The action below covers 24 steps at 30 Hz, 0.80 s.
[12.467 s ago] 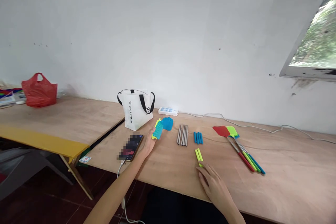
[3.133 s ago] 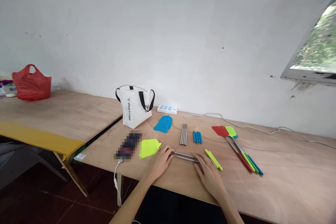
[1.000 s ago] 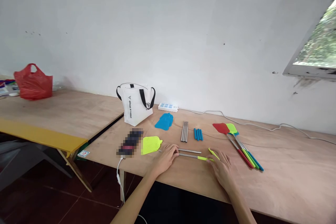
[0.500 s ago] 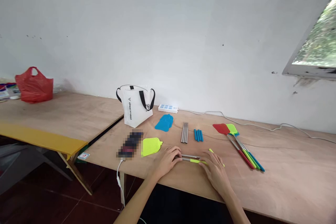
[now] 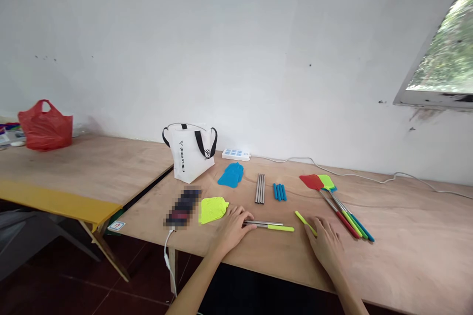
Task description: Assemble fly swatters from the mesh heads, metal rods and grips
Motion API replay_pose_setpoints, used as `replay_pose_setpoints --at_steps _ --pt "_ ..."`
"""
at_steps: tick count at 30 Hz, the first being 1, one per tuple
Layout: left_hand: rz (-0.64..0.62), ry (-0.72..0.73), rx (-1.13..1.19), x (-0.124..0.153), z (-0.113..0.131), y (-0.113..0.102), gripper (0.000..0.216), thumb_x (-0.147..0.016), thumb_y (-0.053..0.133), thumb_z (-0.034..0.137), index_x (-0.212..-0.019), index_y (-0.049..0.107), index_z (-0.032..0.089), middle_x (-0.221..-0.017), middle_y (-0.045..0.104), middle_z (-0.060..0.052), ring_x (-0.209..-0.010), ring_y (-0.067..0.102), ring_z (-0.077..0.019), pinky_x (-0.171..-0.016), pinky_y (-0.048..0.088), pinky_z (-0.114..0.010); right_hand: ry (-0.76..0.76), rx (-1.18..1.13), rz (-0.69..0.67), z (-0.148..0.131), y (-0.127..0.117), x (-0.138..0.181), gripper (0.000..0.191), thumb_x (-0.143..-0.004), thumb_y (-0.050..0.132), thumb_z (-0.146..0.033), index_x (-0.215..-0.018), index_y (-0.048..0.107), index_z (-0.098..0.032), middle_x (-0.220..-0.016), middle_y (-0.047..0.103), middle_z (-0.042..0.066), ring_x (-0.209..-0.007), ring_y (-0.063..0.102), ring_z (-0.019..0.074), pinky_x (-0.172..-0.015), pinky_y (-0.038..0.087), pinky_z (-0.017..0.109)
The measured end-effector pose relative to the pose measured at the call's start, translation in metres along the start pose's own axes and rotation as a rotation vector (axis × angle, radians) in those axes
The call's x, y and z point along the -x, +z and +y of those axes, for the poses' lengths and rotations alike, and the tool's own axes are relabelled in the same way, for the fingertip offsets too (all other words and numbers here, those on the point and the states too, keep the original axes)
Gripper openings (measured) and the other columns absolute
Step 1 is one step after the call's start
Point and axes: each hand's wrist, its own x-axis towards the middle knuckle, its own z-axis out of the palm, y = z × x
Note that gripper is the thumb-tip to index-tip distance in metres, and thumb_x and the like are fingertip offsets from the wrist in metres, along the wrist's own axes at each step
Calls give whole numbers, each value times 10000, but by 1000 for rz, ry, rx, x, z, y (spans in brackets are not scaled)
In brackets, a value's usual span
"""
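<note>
My left hand (image 5: 236, 229) rests on the table with its fingers curled over the ends of two thin metal tubes (image 5: 262, 222). One tube has a yellow-green handle grip (image 5: 281, 228) on its right end; the other is bare there. My right hand (image 5: 327, 243) lies low on the table, fingers stretched out, its thumb side against a loose yellow-green grip (image 5: 305, 222). Whether it presses on that grip, I cannot tell. Left of my left hand is a yellow-green fly swatter head (image 5: 214, 209). Further back lie blue swatter heads (image 5: 231, 175), several metal tubes (image 5: 260, 188) and several blue grips (image 5: 280, 192).
Assembled fly swatters (image 5: 342, 211) in red, green and blue lie at the right. A white bag (image 5: 192, 155) stands near the wall beside a power strip (image 5: 235, 154). A blurred-out device (image 5: 183, 208) with a cable lies at the left. A red bag (image 5: 46, 125) sits on another table.
My right hand has come off the handle grip on the tube and moved right to the loose yellow-green grip. My left hand stays on the tubes.
</note>
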Motion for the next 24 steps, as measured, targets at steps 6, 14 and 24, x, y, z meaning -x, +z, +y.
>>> replay_pose_setpoints --at_steps 6,14,24 --pt "17 31 31 1 1 1 192 -944 654 408 -989 616 226 -1049 627 -9 -1036 546 -223 -956 386 -374 -61 -130 -13 11 4 -2 350 -1005 326 -427 -1082 616 -246 -1145 664 99 -1099 617 291 -889 483 447" --pt "69 87 30 2 -3 1 152 -1033 480 337 -1082 596 253 -1084 633 -13 -1050 564 -218 -980 401 -383 -235 -286 -89 1 -7 -6 324 -1025 351 -392 -1087 645 -273 -1047 695 58 -1014 638 251 -881 491 402" --pt "27 102 105 2 0 -3 235 -1052 417 300 -1136 636 285 -1112 602 -15 -1053 582 -195 -972 443 -339 -282 -228 -54 -6 -10 -4 335 -1045 361 -387 -1067 672 -265 -1036 706 59 -985 644 248 -871 486 399"
